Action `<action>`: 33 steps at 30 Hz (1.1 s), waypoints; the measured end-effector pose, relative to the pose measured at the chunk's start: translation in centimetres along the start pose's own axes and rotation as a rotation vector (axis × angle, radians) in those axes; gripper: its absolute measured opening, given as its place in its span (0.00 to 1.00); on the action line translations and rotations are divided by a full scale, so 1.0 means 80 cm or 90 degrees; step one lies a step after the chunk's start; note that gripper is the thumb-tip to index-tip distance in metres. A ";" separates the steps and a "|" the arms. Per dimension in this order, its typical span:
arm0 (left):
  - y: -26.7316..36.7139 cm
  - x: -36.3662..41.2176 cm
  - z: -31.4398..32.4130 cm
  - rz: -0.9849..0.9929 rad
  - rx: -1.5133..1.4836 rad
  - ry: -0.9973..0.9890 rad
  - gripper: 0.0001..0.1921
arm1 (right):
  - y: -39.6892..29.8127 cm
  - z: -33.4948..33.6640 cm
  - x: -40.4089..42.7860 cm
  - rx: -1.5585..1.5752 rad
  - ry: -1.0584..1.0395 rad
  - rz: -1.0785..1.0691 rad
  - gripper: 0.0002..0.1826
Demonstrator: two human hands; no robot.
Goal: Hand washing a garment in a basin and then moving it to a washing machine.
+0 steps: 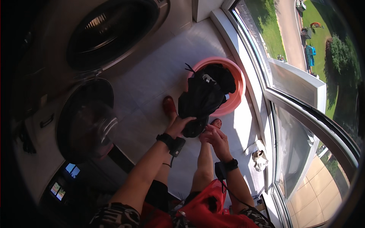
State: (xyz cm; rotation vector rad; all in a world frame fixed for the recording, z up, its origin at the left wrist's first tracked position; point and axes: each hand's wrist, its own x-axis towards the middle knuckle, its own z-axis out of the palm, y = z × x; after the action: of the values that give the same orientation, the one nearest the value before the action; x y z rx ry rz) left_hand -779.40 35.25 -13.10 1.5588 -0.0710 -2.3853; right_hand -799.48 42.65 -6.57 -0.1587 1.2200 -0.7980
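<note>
A black garment (196, 98) stretches from a pink plastic basin (242, 82) toward me. It bears a pale print and a small white tag. My left hand (180, 126) grips the near left edge of the cloth, thumb on top and fingers mostly hidden beneath. On the opposite edge, the bent fingers of my right hand (217, 138) pinch the fabric, partly covering it. More black cloth (225, 75) lies bunched inside the basin. Both wrists wear black straps with small devices attached.
To the left stands a front-loading washing machine (114, 31) with its round door (85, 122) swung out. Open window panes (296, 82) line the right side. A crumpled white item (259, 156) lies by the sill. My red shoes (169, 105) flank the garment's near end.
</note>
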 end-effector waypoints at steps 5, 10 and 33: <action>0.041 -0.047 -0.002 0.026 -0.125 0.040 0.22 | -0.020 0.002 -0.012 0.041 0.154 0.006 0.21; 0.173 -0.135 -0.020 0.232 -0.296 0.025 0.17 | 0.005 0.015 -0.008 0.120 0.211 0.049 0.16; 0.092 0.030 -0.095 0.137 0.237 0.209 0.18 | 0.025 -0.050 0.271 -0.732 0.598 0.080 0.40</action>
State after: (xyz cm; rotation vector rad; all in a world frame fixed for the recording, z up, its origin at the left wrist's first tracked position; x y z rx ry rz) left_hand -771.88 28.41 -16.91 1.9730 -0.6088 -2.0021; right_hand -799.57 31.80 -25.84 -0.6787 2.4567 0.0938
